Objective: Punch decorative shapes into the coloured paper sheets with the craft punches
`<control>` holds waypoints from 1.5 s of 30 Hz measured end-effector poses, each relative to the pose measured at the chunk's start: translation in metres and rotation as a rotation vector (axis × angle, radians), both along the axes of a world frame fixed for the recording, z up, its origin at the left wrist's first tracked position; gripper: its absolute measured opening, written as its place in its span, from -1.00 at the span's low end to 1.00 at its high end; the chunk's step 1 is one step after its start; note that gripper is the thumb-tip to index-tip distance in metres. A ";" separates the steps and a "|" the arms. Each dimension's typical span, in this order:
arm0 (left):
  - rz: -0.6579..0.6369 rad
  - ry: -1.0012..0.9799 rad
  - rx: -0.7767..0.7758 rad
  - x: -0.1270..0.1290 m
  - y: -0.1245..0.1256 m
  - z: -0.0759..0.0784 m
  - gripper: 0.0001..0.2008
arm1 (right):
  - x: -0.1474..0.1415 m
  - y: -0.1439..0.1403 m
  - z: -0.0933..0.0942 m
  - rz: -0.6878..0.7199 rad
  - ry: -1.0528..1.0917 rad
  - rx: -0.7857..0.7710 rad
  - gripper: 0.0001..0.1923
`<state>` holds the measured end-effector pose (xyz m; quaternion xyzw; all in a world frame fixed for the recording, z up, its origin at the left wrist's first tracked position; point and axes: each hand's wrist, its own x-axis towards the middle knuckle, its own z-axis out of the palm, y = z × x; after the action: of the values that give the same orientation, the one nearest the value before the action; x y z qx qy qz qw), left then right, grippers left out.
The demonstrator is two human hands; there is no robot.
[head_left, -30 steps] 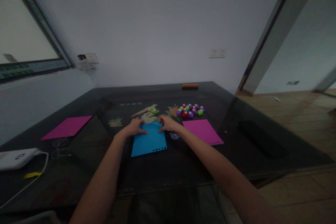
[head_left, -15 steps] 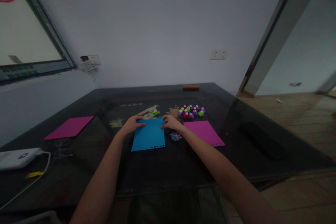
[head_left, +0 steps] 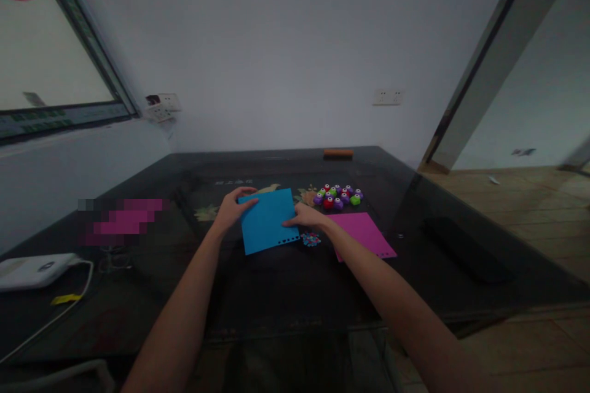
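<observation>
A sheet of blue paper (head_left: 267, 221) with a row of small cut-outs along its near edge is tilted up in front of me. My left hand (head_left: 233, 207) grips its upper left corner, thumb on the front and fingers behind. At the right edge, my right hand (head_left: 305, 216) pinches the sheet, its thumb on the front. Just beside the lower right corner lies a small pile of colourful bits (head_left: 310, 239). A magenta sheet (head_left: 362, 232) rests flat under my right forearm. Beyond it sits a cluster of red, green and purple toys with eyes (head_left: 338, 196).
The dark table (head_left: 276, 295) carries a white device with a cable (head_left: 39, 271) and a yellow scrap (head_left: 67, 299) at left. A partly pixelated magenta sheet (head_left: 126, 218) lies farther back. A dark flat object (head_left: 465, 249) is at right, a brown roll (head_left: 338, 153) at the back.
The blue paper has lifted and tilted, its far edge raised and turned slightly. It now hides the single green toy that stood behind it. My right hand has slid down the right edge.
</observation>
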<state>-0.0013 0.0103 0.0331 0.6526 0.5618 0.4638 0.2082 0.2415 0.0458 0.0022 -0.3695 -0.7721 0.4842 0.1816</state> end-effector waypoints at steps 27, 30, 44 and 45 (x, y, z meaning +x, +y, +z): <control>0.059 0.003 0.075 0.029 0.077 -0.066 -0.65 | 0.048 -0.010 0.018 -0.332 0.346 -0.066 -0.74; 0.009 0.056 0.057 0.037 0.084 -0.066 -0.62 | 0.062 -0.019 0.016 -0.428 0.373 -0.094 -0.68; 0.046 0.473 -0.017 0.045 0.080 -0.076 -0.59 | 0.079 -0.019 0.005 -0.625 0.617 -0.151 -0.51; 0.061 0.497 -0.033 0.047 0.080 -0.076 -0.60 | 0.079 -0.018 0.003 -0.632 0.639 -0.154 -0.51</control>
<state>0.0454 0.0907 -0.0424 0.7258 0.6227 0.2861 0.0601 0.3203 0.0277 0.0056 -0.4313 -0.4886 0.5506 0.5216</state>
